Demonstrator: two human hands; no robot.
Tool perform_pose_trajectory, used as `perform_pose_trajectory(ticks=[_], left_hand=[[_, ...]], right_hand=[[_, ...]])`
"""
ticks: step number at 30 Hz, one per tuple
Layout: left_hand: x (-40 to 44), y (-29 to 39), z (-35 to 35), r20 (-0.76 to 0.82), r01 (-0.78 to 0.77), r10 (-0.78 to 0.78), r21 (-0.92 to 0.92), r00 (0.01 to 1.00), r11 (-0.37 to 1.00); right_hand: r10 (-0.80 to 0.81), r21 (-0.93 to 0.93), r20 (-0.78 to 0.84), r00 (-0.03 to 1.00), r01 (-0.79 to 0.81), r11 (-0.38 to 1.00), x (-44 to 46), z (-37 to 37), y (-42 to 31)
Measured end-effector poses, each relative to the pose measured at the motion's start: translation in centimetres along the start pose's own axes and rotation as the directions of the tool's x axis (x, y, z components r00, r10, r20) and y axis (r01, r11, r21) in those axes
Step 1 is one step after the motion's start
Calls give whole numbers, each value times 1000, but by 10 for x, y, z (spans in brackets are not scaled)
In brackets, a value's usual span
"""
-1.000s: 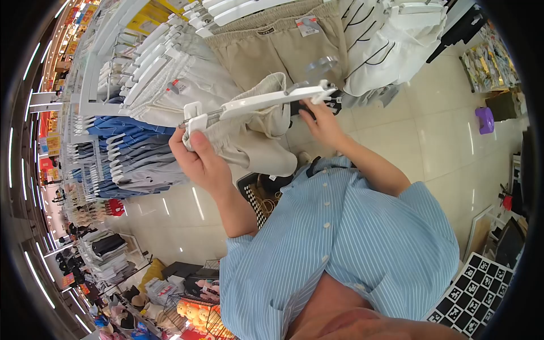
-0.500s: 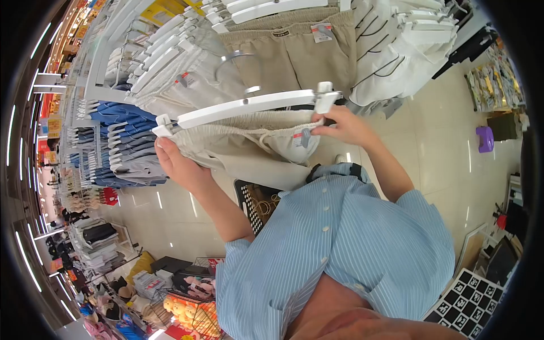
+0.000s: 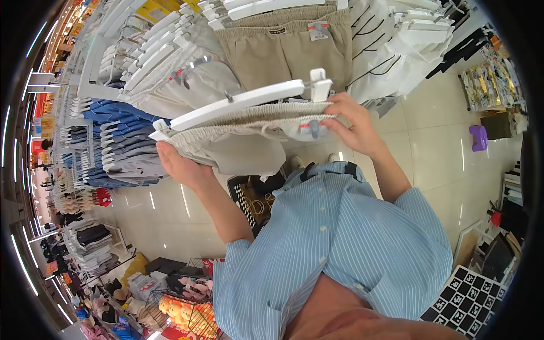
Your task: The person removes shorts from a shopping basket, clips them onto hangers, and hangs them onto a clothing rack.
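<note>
A pair of light beige elastic-waist shorts [image 3: 243, 150] hangs from a white clip hanger [image 3: 243, 101] in front of my body, with a drawstring and a price tag at the waistband. My left hand [image 3: 184, 165] pinches the waistband's left end, just below the hanger's left clip. At the other end, my right hand [image 3: 356, 123] has thumb and fingers closed on the waistband, beside the right clip and a grey security tag [image 3: 315, 129]. The lower part of the shorts hangs foreshortened over the floor.
Khaki shorts [image 3: 283, 45] and white garments [image 3: 391, 56] hang on the rack ahead. Blue clothes [image 3: 122, 122] hang at left. A black basket [image 3: 238, 195] is near my feet. Wire bins with plush toys [image 3: 181, 311] stand lower left, a purple stool [image 3: 479, 137] at right.
The right end of the hanger has risen slightly, and my right hand has moved up and right with the waistband. The shorts' lower fabric has swung left, away from my shirt.
</note>
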State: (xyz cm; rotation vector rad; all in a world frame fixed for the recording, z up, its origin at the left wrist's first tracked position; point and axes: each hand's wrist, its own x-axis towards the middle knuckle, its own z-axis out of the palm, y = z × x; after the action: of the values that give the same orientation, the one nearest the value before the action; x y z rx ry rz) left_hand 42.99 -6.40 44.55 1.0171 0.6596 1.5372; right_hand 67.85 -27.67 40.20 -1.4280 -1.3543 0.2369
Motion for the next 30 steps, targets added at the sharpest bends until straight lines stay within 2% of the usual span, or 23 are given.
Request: perform_pose_trajectory(ticks=[3, 6, 9, 11, 13, 14, 15, 18, 21, 24, 27, 28, 30], left_hand=[[-1, -7, -12, 46, 10, -12, 50, 999, 999], [1, -13, -21, 132, 24, -30, 46, 991, 999], [4, -18, -24, 102, 66, -69, 36, 992, 997], [6, -22, -34, 163, -139, 74, 434, 984, 890], [6, -22, -42, 261, -308, 166, 748, 951, 589], [5, -31, -37, 261, -375, 275, 731, 925, 570], [7, -37, -40, 274, -394, 292, 739, 917, 547], [8, -62, -59, 313, -454, 340, 728, 887, 513], [6, -70, -68, 286, -378, 249, 748, 925, 546], [4, -77, -72, 244, -249, 78, 824, 967, 509], [-20, -86, -49, 66, -118, 102, 718, 993, 686], [-31, -96, -58, 110, -189, 167, 787, 980, 588], [-78, -109, -63, 69, -316, 453, 807, 889, 498]], right_hand=[[-70, -4, -181, 981, 71, 998, 8, 2, 0], [104, 223, -33, 994, -94, 970, 7, -7, 0], [189, 436, 41, 981, -188, 880, 6, -6, 4], [165, 407, 24, 986, -160, 899, 7, -11, 3], [139, 367, 38, 990, -144, 919, 9, -18, 1], [129, 341, 61, 990, -142, 929, 12, -23, -4], [116, 316, 82, 990, -136, 939, 15, -26, -7], [-74, 124, 90, 993, 63, 990, 23, -29, -13], [-17, 154, 93, 996, 3, 988, 24, -24, -29], [63, 58, 146, 987, -72, 996, 23, -15, -44], [29, -5, 210, 977, -29, 1000, 20, -6, -53], [60, 19, 225, 973, -66, 998, 18, 1, -57], [90, -93, 309, 947, -64, 994, 11, 10, -53]])
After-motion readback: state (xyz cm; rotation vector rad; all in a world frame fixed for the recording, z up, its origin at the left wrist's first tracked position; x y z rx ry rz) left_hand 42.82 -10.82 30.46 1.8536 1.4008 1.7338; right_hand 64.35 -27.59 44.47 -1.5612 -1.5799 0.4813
